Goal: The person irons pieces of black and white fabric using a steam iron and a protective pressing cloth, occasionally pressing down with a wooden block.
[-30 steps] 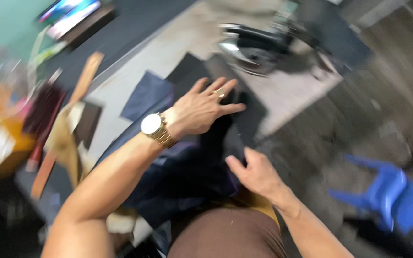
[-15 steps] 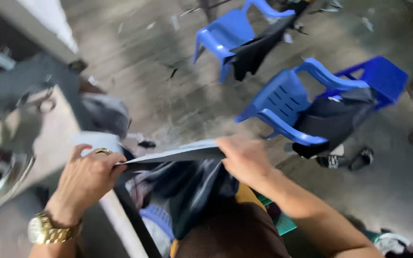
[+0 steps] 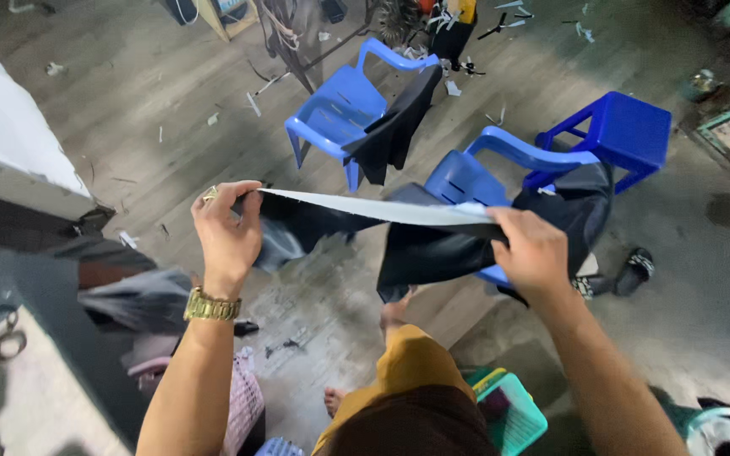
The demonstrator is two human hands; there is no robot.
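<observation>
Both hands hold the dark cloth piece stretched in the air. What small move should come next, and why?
Probably lower the dark cloth piece toward the nearer blue chair. The left hand and right hand hold it just above that chair, where dark pieces already lie.

Lighting: even, diffuse daylight, moderately bright.
Floor (image 3: 171, 101) shows soft shadows only; blue chairs (image 3: 340, 110) sharp; lower-left table edge (image 3: 10, 295) blurred; wide-angle bending at frame edges.
</observation>
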